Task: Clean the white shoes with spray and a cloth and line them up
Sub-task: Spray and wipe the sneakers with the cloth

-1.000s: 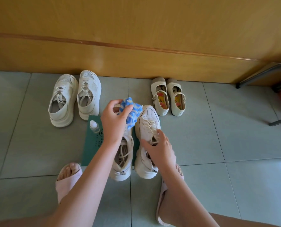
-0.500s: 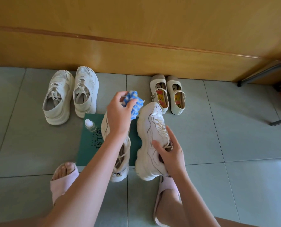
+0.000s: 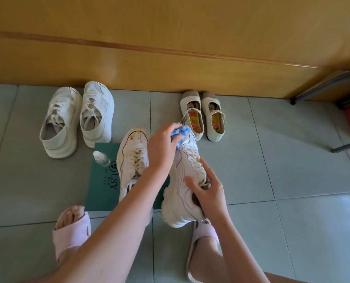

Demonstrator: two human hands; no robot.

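"Head view, biggest first?"

"Across the top, a wood-panelled wall (image 3: 170, 27); below it, a grey-green tiled floor (image 3: 292, 180). On the tiles, a green mat (image 3: 103, 186) printed LSY."

"And the white shoes?"

"Far left near the wall, a pair of white sneakers (image 3: 76, 119), side by side. On the mat, sole down, the flat sneaker (image 3: 132, 156), with yellowish marks on its toe. Right beside it, the tilted sneaker (image 3: 180, 193) — rolled onto its side, sole facing left, heel low by a pink slipper (image 3: 204, 235)."

"Hands?"

"Gripped at the collar by the right hand (image 3: 208, 193), thumb on the side, fingers over the laces. Clenched round the blue cloth (image 3: 180, 132), the left hand (image 3: 161, 148), pressing it onto that sneaker's toe."

"Smaller things?"

"By the wall, a pair of small strap shoes (image 3: 202, 117), just beyond the cloth — toes to the panel. Last, the spray bottle (image 3: 101, 158) at the mat's left edge, untouched, close to the flat sneaker."
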